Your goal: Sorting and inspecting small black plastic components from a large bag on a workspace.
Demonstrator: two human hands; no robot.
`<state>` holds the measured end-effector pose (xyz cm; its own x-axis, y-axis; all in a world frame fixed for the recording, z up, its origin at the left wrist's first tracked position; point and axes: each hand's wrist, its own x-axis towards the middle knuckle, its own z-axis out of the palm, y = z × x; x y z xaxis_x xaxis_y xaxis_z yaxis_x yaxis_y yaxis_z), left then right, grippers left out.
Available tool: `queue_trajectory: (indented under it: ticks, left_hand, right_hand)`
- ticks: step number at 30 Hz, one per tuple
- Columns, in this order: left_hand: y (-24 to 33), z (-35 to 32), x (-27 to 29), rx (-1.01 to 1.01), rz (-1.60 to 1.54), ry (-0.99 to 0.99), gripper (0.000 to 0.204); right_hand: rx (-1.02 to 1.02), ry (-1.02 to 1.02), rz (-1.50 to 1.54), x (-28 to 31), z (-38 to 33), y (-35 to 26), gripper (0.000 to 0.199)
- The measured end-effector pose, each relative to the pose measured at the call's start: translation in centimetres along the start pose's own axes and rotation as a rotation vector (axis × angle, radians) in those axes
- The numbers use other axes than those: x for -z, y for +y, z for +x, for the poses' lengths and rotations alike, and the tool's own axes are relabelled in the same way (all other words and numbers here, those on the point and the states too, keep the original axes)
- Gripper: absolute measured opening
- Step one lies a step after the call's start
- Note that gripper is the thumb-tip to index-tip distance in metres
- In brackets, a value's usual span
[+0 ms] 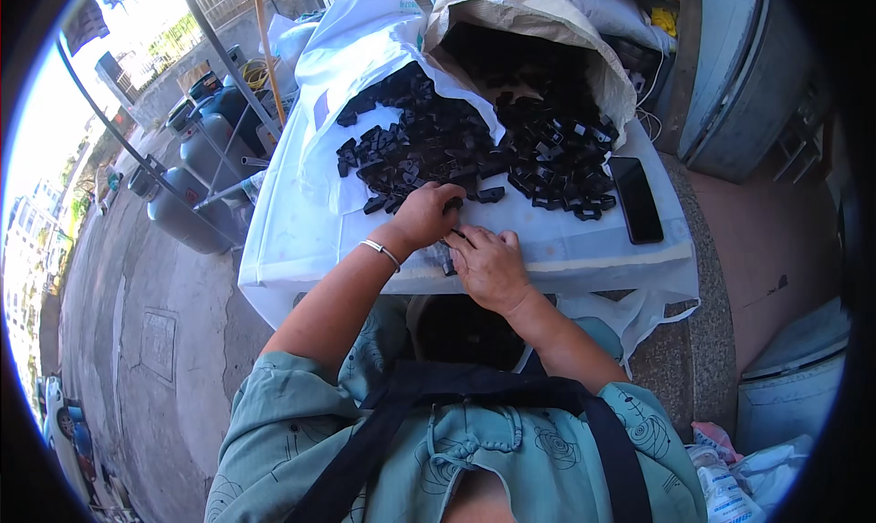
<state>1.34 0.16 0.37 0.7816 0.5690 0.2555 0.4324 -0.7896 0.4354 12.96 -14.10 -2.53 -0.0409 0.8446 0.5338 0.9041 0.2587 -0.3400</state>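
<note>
Most of the work looks still ahead: a large heap of small black plastic parts point(474, 140) spills from the white sack point(365, 48) and the brown sack point(529, 12) across the cloth-covered surface point(301, 240). The left hand point(424, 217) closes its fingers on one black part at the heap's near edge; the right hand point(488, 267) presses curled fingers over another just beside it. What the parts are, and what the dark opening below the surface's edge holds, cannot be made out.

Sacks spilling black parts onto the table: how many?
2: a white sack at the table's far left and a brown sack at far right, both lying open; others may be hidden behind.
</note>
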Motion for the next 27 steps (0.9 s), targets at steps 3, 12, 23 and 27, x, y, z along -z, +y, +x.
queue_trajectory:
  ticks: [3,12,23,27]
  left_hand:
    - [0.3,-1.5,-2.1,0.087,-0.061,0.210,0.030]
    - [-0.7,-2.5,-2.2,0.270,-0.863,0.266,0.020]
    - [1.2,-4.4,-0.5,0.066,-0.193,0.118,0.033]
    - [2.4,-5.0,0.9,0.138,-0.105,-0.035,0.033]
  right_hand:
    - [0.021,0.020,-0.120,-1.0,-0.7,-0.1,0.029]
    - [-0.339,0.150,-0.297,4.8,0.9,5.3,0.035]
    - [-0.429,-0.120,-0.276,5.4,1.8,6.6,0.021]
    - [-0.327,-0.033,-0.213,4.5,0.6,6.8,0.013]
